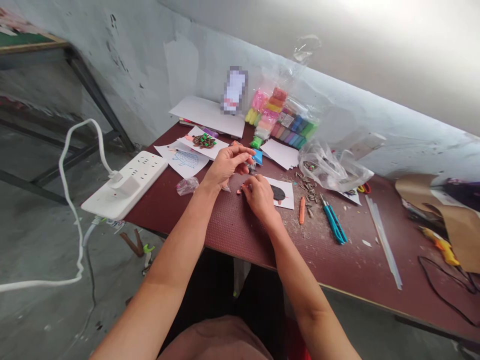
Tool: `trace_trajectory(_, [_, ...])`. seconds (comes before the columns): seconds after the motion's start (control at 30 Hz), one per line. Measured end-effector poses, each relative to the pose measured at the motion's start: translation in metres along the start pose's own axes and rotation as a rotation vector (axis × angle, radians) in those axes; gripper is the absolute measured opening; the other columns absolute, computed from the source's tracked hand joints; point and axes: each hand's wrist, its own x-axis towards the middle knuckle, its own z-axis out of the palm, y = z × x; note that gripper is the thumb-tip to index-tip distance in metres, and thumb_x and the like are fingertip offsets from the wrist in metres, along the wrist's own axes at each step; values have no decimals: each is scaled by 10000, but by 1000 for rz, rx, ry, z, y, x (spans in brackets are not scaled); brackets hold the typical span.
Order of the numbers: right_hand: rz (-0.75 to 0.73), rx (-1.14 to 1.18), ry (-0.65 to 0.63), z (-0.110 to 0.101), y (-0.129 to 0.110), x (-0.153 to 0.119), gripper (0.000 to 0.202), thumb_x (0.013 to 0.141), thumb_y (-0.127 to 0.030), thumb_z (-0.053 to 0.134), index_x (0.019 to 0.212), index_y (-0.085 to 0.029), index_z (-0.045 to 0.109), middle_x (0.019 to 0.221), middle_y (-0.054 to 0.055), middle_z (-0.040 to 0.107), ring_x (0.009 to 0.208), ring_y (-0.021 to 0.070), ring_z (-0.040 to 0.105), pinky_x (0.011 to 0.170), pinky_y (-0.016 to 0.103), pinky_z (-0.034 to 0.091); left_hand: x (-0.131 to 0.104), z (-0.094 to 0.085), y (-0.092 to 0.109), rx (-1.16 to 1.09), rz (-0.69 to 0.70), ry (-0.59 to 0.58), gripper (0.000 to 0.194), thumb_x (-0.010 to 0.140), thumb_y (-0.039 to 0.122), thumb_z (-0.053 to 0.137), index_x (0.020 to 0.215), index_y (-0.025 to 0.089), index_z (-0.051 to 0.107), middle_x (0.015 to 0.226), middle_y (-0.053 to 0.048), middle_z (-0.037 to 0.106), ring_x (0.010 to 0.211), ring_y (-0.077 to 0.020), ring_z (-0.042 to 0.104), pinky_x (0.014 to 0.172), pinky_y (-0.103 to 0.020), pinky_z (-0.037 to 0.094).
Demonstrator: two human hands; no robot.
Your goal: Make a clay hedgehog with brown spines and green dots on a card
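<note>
My left hand (230,165) is raised over the table with thumb and forefinger pinched together. A tiny pink bit shows at its fingertips, too small to name surely. Below and to the right, my right hand (259,195) is closed, its fingertips on a small coral-coloured piece of clay (245,187) just above the table. Partly behind the right hand lies a white card (287,199) bearing a black oval (278,193). A blue packet (258,157) sits just beyond the left fingertips. Loose sunflower seeds (308,186) are scattered right of the card.
An orange cutter (302,210), teal-handled snips (334,222), clear glue sticks (383,242) and a yellow glue gun (442,245) lie rightward. Behind are bags of coloured clay (294,125), a plastic bag (330,162) and a seed-covered figure (204,141). A power strip (125,185) stands left.
</note>
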Motion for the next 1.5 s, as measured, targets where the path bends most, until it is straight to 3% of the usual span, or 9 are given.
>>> trace_trajectory(0.27, [19,253,61,-5,-4,0,90,950,-219,612,967,-222,701,952,72,762,826,222,653,791,327,457,-1,0,7,-29,-13,56,93,894,199,690,953,145,736,797,-16,740,544,-60,610,491,-170,416])
trace_trajectory(0.4, [21,418,32,-8,-11,-2,108,937,-243,628,857,-230,699,859,51,758,774,211,658,759,318,461,-1,-1,7,-31,-21,86,109,896,202,686,972,146,740,811,-21,741,538,-58,602,447,-170,355])
trace_trajectory(0.57, [28,636,5,-5,-17,-3,131,959,-269,621,936,-224,742,864,34,762,753,186,659,749,299,479,0,-1,7,-61,-13,98,109,904,235,710,959,146,740,808,-20,742,523,-56,602,419,-178,311])
trace_trajectory(0.7, [6,593,-76,-4,-23,-5,34,907,-237,718,907,-216,745,828,9,746,708,161,631,706,275,457,-3,4,11,-59,-27,116,138,925,271,740,901,136,721,672,11,699,466,-49,566,424,-169,339])
trace_trajectory(0.8, [-59,483,-139,-3,-27,-7,127,932,-221,685,828,-212,757,856,30,739,739,163,634,714,280,450,-4,7,13,-55,-29,95,255,907,346,804,822,132,696,591,34,650,427,-44,527,438,-171,371])
trace_trajectory(1.0, [-8,544,69,-6,-14,-6,194,943,-218,576,972,-206,767,904,56,758,780,184,651,758,309,487,-1,8,7,-47,-102,-1,139,963,209,736,878,100,717,640,32,656,455,-43,569,481,-164,426])
trace_trajectory(1.17, [173,799,275,-18,12,-1,269,910,-442,632,927,-189,721,791,32,710,679,153,585,643,280,470,-1,5,-1,26,-101,-122,129,974,93,655,1099,93,690,697,24,696,488,-56,605,539,-178,484])
trace_trajectory(1.33, [221,902,227,-29,18,-1,423,848,-593,709,926,-182,772,789,40,720,677,146,584,592,265,457,-5,9,-3,156,-122,-275,270,973,54,613,1237,110,608,704,29,715,479,-69,607,504,-176,461])
trace_trajectory(1.5, [222,968,258,-32,17,-3,343,815,-526,766,809,-184,769,723,33,702,648,144,578,571,266,451,-6,12,-3,229,-172,-282,107,988,178,668,1071,113,650,785,-24,756,507,-77,637,511,-187,490])
